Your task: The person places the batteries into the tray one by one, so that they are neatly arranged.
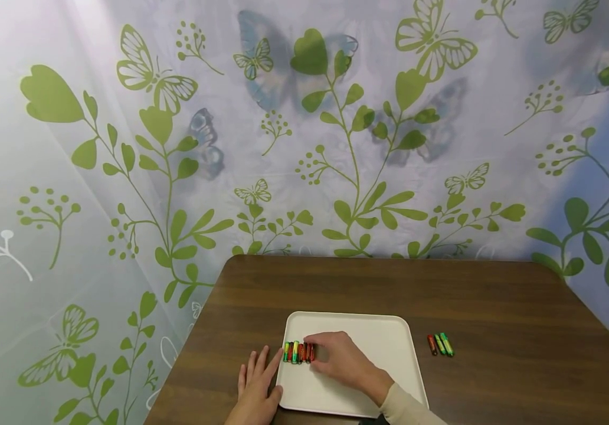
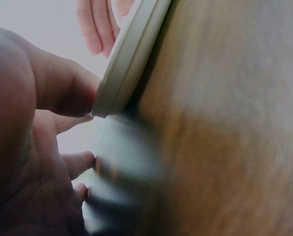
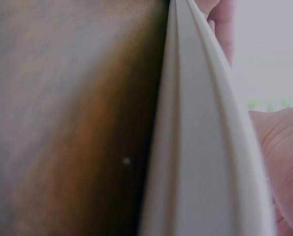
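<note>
A row of several small red and green batteries [image 1: 296,352] lies side by side at the left of a white tray [image 1: 368,336]. My right hand [image 1: 344,361] reaches over the tray and pinches the battery at the row's right end, forefinger at its top and thumb at its bottom. Spread out at the tray's left edge is my left hand [image 1: 255,389], its fingers fairly straight. Its thumb [image 2: 70,91] touches the tray rim [image 2: 129,54] in the left wrist view. In the right wrist view the tray wall [image 3: 200,128] hides most of the right hand and the batteries.
Right of the tray, three more batteries, one red and two green [image 1: 440,344], lie on the brown wooden table [image 1: 495,307]. A curtain with green leaves and butterflies [image 1: 304,147] hangs behind the table and along its left side.
</note>
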Motion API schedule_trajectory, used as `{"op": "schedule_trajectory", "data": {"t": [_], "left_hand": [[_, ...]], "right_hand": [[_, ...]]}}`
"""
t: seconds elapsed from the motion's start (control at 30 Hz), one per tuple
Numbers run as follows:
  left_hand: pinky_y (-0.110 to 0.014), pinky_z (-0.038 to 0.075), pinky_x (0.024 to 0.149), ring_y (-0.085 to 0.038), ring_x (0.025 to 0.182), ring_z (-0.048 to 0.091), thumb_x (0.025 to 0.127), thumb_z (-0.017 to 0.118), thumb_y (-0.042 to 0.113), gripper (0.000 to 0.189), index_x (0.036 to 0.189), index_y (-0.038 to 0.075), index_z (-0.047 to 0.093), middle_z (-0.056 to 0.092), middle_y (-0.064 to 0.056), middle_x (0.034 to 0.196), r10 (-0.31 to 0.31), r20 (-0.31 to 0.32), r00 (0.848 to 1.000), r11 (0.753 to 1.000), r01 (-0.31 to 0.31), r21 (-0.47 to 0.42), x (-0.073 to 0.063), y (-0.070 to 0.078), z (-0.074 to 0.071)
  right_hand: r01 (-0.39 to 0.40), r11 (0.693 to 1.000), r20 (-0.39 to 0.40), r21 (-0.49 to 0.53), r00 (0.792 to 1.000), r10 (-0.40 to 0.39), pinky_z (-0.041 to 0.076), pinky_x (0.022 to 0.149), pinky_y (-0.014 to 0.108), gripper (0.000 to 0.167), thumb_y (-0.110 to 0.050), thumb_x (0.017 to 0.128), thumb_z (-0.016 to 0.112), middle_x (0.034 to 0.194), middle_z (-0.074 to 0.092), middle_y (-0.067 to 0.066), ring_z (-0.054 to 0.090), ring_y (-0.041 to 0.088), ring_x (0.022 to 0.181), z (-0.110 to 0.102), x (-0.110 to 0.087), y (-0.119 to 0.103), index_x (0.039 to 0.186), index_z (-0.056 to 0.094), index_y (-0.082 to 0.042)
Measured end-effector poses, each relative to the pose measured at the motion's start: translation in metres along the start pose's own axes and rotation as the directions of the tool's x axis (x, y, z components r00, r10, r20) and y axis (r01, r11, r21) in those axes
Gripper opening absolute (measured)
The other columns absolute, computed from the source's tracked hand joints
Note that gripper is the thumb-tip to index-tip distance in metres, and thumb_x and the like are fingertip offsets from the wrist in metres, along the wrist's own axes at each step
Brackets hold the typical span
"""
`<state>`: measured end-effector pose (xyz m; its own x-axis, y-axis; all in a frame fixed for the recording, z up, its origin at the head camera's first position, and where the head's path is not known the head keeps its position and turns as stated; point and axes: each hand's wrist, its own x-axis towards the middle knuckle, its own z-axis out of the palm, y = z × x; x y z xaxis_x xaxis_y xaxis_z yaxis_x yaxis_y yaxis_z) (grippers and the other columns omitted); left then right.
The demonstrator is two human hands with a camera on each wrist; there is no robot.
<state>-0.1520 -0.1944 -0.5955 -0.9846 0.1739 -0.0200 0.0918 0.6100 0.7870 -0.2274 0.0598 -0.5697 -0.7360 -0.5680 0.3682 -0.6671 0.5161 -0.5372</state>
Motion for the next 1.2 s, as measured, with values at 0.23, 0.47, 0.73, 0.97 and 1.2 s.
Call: {"op": "schedule_trajectory", "data": {"t": [0.23, 0.47, 0.73, 0.97, 1.2], "left_hand": [[-0.081, -0.017, 0.120, -0.066, 0.161, -0.002, 0.095, 0.064, 0.006, 0.074, 0.166, 0.015, 0.047, 0.022, -0.037, 0.174, 0.028, -0.012, 1.000, 0.999, -0.028, -0.034, -0.003, 0.008, -0.003], [-0.078, -0.014, 0.123, -0.060, 0.164, -0.001, 0.097, 0.064, 0.009, 0.073, 0.167, 0.018, 0.047, 0.022, -0.033, 0.176, -0.003, -0.001, 1.000, 1.000, 0.003, -0.009, -0.001, 0.002, -0.002], [-0.077, -0.015, 0.124, -0.060, 0.165, -0.003, 0.098, 0.063, 0.011, 0.074, 0.169, 0.020, 0.044, 0.020, -0.030, 0.179, -0.006, 0.013, 1.000, 1.000, 0.006, 0.002, 0.002, -0.004, -0.001], [-0.076, -0.011, 0.124, -0.059, 0.165, -0.001, 0.098, 0.064, 0.013, 0.073, 0.168, 0.023, 0.045, 0.022, -0.028, 0.179, -0.025, 0.028, 0.999, 1.000, 0.024, 0.020, 0.002, -0.009, 0.001], [-0.076, -0.011, 0.124, -0.059, 0.166, -0.001, 0.099, 0.064, 0.014, 0.074, 0.169, 0.024, 0.045, 0.021, -0.027, 0.179, -0.020, 0.029, 0.999, 1.000, 0.020, 0.019, 0.003, -0.012, 0.003]], "right_hand": [[0.019, 0.999, -0.009, -0.035, 1.000, -0.019, 0.063, 0.102, 0.040, 0.047, -0.012, 0.084, 0.091, 0.125, 0.082, 0.001, 0.078, 0.019, 0.118, -0.010, -0.006, 0.004, 0.129, 0.079, -0.007], [-0.042, 0.999, 0.037, 0.021, 0.998, 0.042, 0.064, 0.100, 0.042, 0.049, -0.016, 0.087, 0.090, 0.129, 0.081, 0.000, 0.077, 0.020, 0.119, -0.034, -0.014, 0.010, 0.133, 0.078, -0.009], [-0.116, 0.992, 0.065, 0.053, 0.992, 0.112, 0.063, 0.100, 0.048, 0.052, -0.026, 0.091, 0.090, 0.136, 0.078, -0.001, 0.078, 0.031, 0.120, -0.074, -0.028, 0.023, 0.140, 0.075, -0.013], [-0.127, 0.991, 0.034, 0.034, 0.992, 0.125, 0.064, 0.097, 0.055, 0.055, -0.025, 0.090, 0.091, 0.138, 0.078, 0.002, 0.077, 0.034, 0.120, -0.110, -0.048, 0.039, 0.141, 0.075, -0.017], [-0.133, 0.991, 0.010, -0.003, 0.991, 0.133, 0.064, 0.096, 0.055, 0.058, -0.022, 0.087, 0.094, 0.136, 0.078, 0.004, 0.078, 0.037, 0.117, -0.137, -0.072, 0.059, 0.141, 0.075, -0.013]]}}
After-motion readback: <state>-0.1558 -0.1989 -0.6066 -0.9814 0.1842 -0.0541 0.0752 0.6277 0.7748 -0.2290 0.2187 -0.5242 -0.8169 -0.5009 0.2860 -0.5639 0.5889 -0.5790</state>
